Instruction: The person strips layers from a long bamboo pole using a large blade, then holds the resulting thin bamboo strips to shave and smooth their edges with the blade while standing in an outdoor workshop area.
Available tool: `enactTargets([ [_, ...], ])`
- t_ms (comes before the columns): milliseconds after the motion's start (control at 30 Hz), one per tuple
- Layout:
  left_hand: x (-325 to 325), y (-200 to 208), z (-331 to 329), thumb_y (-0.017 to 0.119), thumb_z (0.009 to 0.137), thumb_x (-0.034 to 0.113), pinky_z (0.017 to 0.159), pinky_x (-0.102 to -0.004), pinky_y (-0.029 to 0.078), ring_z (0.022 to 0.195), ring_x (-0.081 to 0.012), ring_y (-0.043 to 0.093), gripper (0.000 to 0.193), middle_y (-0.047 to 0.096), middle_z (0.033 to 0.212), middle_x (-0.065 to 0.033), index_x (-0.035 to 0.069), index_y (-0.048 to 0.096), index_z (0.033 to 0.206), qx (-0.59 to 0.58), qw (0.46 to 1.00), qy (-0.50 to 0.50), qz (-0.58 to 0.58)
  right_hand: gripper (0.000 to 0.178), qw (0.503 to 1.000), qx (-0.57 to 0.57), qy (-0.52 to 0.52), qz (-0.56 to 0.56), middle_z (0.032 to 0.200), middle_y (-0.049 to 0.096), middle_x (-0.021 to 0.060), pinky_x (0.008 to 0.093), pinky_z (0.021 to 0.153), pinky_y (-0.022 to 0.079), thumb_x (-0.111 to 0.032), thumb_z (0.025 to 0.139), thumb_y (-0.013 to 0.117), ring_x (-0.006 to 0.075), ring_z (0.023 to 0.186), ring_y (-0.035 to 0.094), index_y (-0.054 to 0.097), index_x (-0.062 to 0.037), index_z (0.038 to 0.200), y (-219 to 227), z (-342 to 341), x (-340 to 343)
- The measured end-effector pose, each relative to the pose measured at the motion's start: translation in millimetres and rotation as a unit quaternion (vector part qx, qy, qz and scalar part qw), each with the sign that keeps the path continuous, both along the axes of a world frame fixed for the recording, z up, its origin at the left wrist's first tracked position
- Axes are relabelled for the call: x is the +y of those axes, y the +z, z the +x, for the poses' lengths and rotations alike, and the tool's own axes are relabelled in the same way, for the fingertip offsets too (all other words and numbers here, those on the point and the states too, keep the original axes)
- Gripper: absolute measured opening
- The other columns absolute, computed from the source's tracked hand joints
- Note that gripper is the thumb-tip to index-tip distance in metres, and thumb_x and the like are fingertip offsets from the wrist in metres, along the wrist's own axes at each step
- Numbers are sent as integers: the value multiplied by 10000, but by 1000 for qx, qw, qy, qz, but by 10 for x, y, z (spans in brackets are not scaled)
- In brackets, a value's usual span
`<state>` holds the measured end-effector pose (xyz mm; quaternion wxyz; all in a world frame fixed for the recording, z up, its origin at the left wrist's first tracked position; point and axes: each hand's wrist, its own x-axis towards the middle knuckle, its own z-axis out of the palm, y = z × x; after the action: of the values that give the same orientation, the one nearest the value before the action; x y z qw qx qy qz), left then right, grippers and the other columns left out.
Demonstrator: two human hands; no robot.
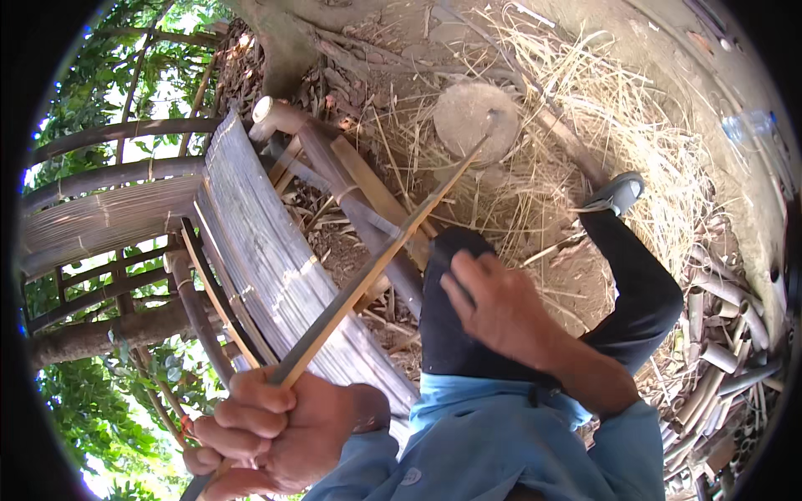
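Tan-and-grey strip (349, 299) clamped in left fist, right hand off it

Left hand (280, 430): fingers wrapped and clamped on the strip near its lower end; a short dark stub shows below the fist. Right hand (505, 313): fingers part-curled, motion-blurred, over the dark trousers (459, 351) at the left thigh. Can't tell if anything's pinched in it. Visible gap between it and the strip.

Strip: long, narrow, grey face on one side, tan on the other. Runs from the fist up and to the right, across the right long edge of the slatted bench (259, 200) and over the brown pole (330, 167) next to that edge. Far tip shows against the round pale disc (459, 108) on the ground; can't tell if they touch.

Room: ground opens out right of the bench's far right corner, with straw (660, 159) around the disc and over to the right shoe (620, 196). Right leg is bent out, well apart from the strip. On the bench's left, a pole railing (125, 129) bounds that side.

Outer right: cut tubes (723, 359) piled low, clear bottle (746, 127) higher up.
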<state>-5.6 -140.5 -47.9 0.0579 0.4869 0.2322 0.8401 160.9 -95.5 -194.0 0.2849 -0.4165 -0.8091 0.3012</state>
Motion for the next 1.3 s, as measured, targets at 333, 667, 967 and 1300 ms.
enactTargets([
  [333,-79,-2,-112,506,1070,379,493,-286,244,517,-105,229,414,332,654,24,135,356,772,-23,998,-58,8,217,998,48,21,-31,775,629,141,440,515,537,-187,913,715,314,639,656,593,-35,1006,-13,-58,56],
  [667,-112,-33,-347,535,1054,381,490,-275,231,517,-100,228,413,298,637,38,140,364,766,-4,999,-50,-21,138,995,57,74,30,777,607,185,437,535,535,-140,915,680,343,651,655,570,-60,938,-364,-119,178],
  [967,33,-42,-423,459,1024,338,492,-295,285,515,-120,253,292,299,632,34,121,419,834,7,996,-89,20,161,999,-15,-41,-3,750,594,121,416,522,509,-148,935,684,303,599,637,556,-61,977,-1402,-37,758],
  [1300,266,-27,-453,381,1097,418,452,-251,249,505,-76,262,411,294,620,63,162,389,775,-20,999,-27,36,385,953,-169,-183,-171,839,659,214,543,692,513,-232,968,586,436,768,652,500,-81,1312,-3695,959,1065],
])
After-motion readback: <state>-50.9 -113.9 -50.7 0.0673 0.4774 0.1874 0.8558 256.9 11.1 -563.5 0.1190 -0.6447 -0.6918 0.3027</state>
